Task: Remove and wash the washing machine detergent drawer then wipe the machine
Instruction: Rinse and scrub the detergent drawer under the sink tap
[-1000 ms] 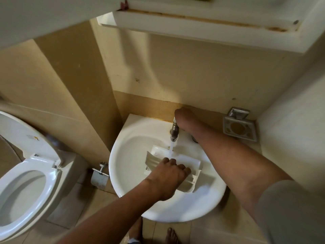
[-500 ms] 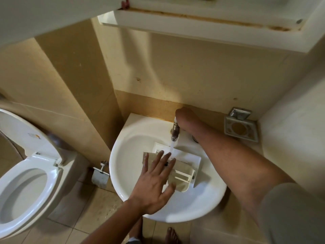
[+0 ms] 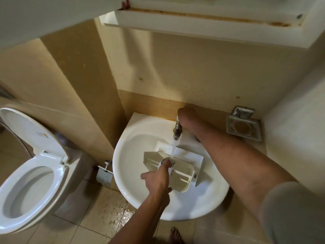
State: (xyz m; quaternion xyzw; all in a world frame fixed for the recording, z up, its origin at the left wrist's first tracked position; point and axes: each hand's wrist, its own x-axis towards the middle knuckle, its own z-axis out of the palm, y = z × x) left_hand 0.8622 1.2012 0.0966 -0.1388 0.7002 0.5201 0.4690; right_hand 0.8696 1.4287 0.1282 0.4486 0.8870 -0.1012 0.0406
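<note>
Two hands work: left hand (image 3: 156,180) fingers pressing the detergent drawer (image 3: 177,166) in the basin (image 3: 133,155), right hand (image 3: 184,117) closed on the tap (image 3: 177,132); deflected water could splash out.

A white wall-hung sink (image 3: 126,173) sits against a beige tiled wall, with a metal tap (image 3: 177,130) at its back rim running a thin stream of water into the bowl. Left of the sink stands a white toilet (image 3: 26,187), seat down and lid raised against the wall. Between the toilet and the sink, low on the wall, is a metal paper holder (image 3: 104,174). Right of the sink, a square metal soap holder (image 3: 243,126) is fixed to the wall. Above the sink hangs a white cabinet (image 3: 202,25) with rust stains along its bottom edge. Below the sink's left front edge, the floor tiles (image 3: 116,215) are wet.
</note>
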